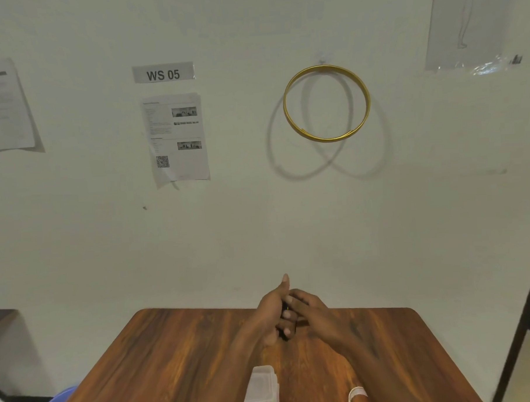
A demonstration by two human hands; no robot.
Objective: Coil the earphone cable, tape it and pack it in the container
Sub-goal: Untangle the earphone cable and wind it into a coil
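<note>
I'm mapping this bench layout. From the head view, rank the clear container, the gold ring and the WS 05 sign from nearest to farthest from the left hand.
Measured from the left hand:
1. Clear container, on the table at the near edge, just below the hand.
2. Gold ring, hung on the wall, up and to the right.
3. WS 05 sign, higher on the wall, up and to the left.

Both hands [288, 316] together above wooden table [179, 356]; clear container [261, 389] nearby

1. Left hand [270, 313] is raised on edge, thumb pointing up, fingers curled toward the right hand.
2. Right hand [312, 312] meets it, fingertips [288, 314] pinching something dark between both hands.
</note>
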